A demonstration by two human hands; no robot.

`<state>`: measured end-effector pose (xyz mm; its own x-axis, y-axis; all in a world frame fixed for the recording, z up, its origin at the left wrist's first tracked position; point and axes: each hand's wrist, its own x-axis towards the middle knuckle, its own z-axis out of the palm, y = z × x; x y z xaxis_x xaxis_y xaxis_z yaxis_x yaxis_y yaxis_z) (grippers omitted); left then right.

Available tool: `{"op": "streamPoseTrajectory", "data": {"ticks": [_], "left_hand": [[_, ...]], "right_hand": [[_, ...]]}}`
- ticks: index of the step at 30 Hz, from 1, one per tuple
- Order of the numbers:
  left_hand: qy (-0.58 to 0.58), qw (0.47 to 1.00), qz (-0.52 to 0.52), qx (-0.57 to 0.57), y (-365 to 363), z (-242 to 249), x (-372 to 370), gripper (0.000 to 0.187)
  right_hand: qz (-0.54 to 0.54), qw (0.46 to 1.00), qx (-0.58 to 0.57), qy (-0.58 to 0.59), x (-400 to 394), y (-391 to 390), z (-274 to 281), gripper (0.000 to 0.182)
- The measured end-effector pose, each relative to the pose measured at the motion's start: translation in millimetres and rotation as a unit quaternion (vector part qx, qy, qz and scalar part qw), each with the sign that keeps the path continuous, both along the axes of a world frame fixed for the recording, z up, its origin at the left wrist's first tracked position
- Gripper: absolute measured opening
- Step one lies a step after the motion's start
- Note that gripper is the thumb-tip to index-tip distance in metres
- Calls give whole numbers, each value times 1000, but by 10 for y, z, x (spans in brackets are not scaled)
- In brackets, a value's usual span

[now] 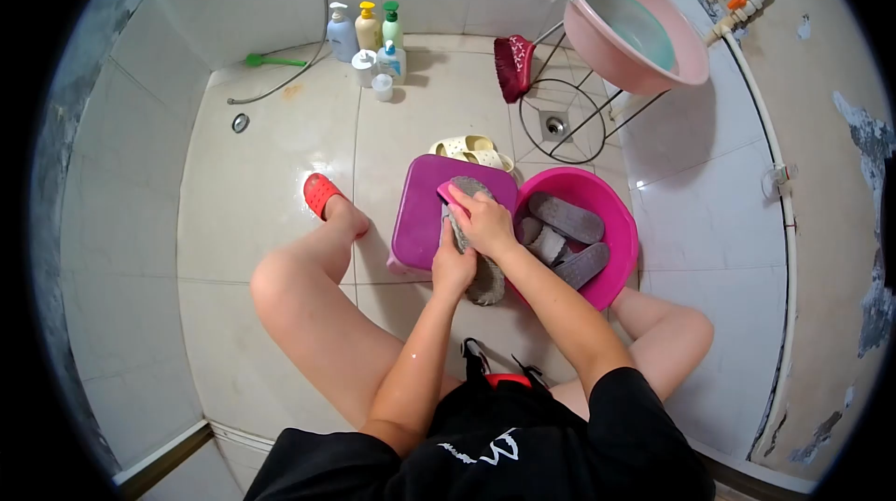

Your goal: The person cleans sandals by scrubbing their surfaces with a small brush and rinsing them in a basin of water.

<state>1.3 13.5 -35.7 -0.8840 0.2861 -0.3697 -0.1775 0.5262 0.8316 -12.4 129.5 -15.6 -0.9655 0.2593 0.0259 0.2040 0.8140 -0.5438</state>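
A grey slipper [486, 283] is held at a slant over the purple stool [420, 198], its lower end past the stool's front edge. My left hand [453, 263] is closed round the slipper's side, thumb pointing up along it. Closed on a pink scrubbing brush [447, 192], my right hand [485, 224] presses against the slipper's upper part; the brush's bristles are mostly hidden. Right of the stool stands a bright pink basin [627, 221] with several grey slippers [569, 218] in it.
Cream clogs [471, 148] lie behind the stool. Pump bottles [368, 30] stand by the back wall, near a shower hose [303, 72] and a green brush [275, 61]. A pale pink washbasin [597, 48] rests on a wire stand [523, 118] above a floor drain [554, 125].
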Motion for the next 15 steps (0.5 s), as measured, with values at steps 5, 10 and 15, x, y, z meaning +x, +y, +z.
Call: {"op": "streamPoseTrajectory", "data": {"ticks": [5, 10, 15], "left_hand": [[-28, 1000, 9, 10, -29, 203, -40, 66], [165, 986, 0, -36, -67, 751, -83, 60], [446, 894, 8, -43, -55, 468, -136, 37]], "right_hand": [[-193, 972, 79, -107, -206, 318, -18, 36], [-266, 931, -212, 131, -16, 495, -99, 38], [-384, 834, -355, 176, 453, 432, -283, 38]]}}
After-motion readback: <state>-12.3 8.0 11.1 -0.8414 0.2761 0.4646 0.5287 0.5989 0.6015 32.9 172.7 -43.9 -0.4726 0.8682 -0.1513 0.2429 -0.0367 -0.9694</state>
